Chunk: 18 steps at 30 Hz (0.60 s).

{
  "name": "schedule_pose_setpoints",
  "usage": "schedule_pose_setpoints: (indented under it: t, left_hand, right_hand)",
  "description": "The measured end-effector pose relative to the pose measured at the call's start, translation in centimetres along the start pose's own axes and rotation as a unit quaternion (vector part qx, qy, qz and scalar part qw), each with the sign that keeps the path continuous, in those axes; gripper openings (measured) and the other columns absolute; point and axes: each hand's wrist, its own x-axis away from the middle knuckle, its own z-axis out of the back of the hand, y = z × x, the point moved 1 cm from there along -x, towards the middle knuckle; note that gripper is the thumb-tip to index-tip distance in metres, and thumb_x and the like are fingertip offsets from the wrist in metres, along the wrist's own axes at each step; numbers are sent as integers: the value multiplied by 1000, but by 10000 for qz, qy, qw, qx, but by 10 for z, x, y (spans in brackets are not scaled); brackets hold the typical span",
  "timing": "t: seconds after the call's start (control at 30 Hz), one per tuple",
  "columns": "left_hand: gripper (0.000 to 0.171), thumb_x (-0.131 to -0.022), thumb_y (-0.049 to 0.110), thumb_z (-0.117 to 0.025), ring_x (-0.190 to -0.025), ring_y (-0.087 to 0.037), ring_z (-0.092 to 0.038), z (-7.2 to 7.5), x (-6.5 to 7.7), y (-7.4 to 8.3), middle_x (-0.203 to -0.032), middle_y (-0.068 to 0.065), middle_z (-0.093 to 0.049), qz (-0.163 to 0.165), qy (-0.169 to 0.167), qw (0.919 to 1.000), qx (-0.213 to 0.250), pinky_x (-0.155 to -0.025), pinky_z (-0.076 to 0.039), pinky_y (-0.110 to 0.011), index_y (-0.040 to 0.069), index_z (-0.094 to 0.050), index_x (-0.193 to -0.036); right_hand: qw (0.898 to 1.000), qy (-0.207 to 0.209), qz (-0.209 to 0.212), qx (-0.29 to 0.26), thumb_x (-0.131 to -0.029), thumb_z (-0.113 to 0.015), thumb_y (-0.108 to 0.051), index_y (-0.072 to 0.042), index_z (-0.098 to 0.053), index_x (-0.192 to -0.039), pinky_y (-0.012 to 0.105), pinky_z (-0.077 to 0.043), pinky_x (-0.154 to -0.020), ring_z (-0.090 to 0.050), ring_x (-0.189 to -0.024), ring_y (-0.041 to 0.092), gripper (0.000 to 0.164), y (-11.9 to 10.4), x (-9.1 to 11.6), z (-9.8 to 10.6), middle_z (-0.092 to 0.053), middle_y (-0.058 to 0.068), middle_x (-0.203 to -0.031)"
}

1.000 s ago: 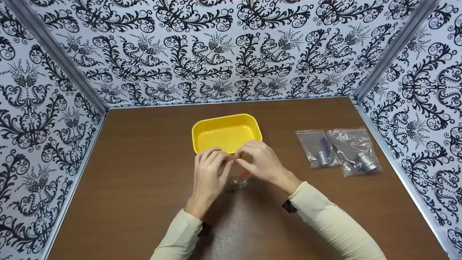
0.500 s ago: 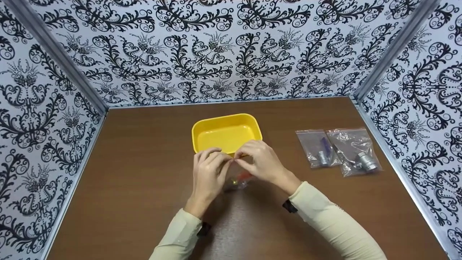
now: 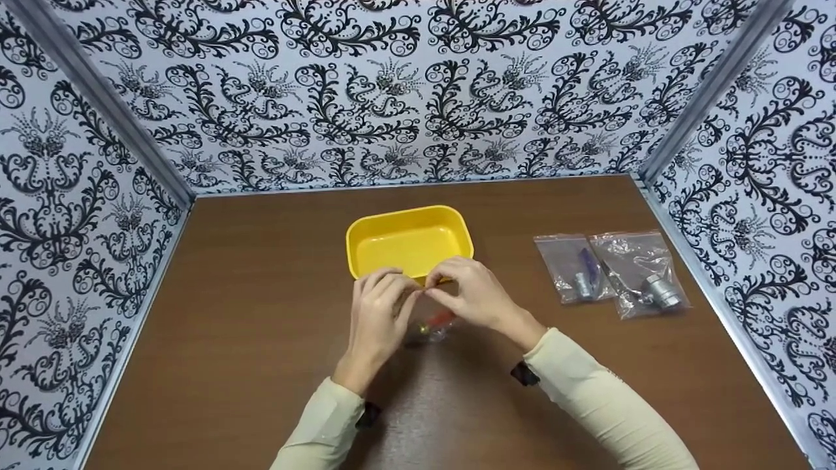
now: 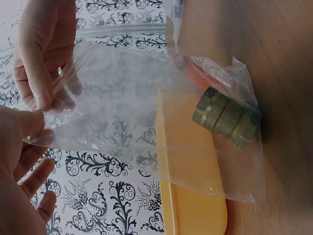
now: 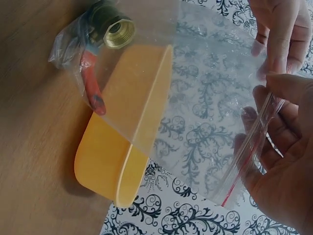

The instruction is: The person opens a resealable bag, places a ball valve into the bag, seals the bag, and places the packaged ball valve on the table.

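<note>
Over the table, both hands pinch the top edge of a clear zip-lock bag [image 4: 117,98], their fingertips meeting at its zip strip. My left hand [image 3: 382,310] grips from the left and my right hand [image 3: 473,294] from the right. The bag hangs down between them. At its bottom lie a brass threaded fitting [image 4: 227,117] with hex ends and a long red piece [image 5: 90,81], perhaps a handle; whether the two are joined I cannot tell. The red line of the zip strip [image 5: 244,152] shows beside the right hand's fingers. In the head view the hands cover most of the bag.
Just beyond the hands stands a yellow plastic tub [image 3: 408,251] with nothing in it. To the right lie two more clear bags: one [image 3: 555,254] with a small metal part and a purple piece, another [image 3: 630,251] with a larger grey metal fitting. Patterned walls enclose the wooden table [image 3: 261,261].
Both hands keep their pinch on the bag's top edge almost in place. The bag's lower part and the red piece shift only slightly.
</note>
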Motion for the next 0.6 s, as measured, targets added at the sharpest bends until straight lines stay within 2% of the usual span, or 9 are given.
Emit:
schedule_pose_setpoints:
  t: [0.13, 0.37, 0.6]
  left_hand:
    - [6, -86, 22, -73, -104, -18, -64, 0, 0, 1, -88, 5, -73, -52, -9, 10000, -12, -96, -41, -40, 16, -71, -87]
    - [6, -87, 21, -73, -104, -19, -63, 0, -2, 4, -89, 4, -73, -61, -126, 9999, -82, -98, -41, -41, 16, -71, -87]
    - [5, -86, 19, -74, -104, -18, -63, 1, -3, 5, -90, 4, -73, -80, -168, 9995, -247, -97, -42, -42, 16, -71, -88]
  right_hand:
    - [10000, -14, -42, 6, -86, -74, -20, -15, -70, -87, 32, -52, -83, -66, -85, 16, 7, -1, 0, 1, -71, -3, -87]
    - [9991, 295, 151, 281, -84, -75, -22, -15, -72, -85, 37, -49, -87, -65, -83, 14, 7, 0, 1, 0, -72, -3, -83]
    - [9989, 271, 196, 331, -85, -75, -22, -16, -72, -87, 33, -50, -86, -64, -84, 12, 7, 1, 2, -2, -71, -4, -85]
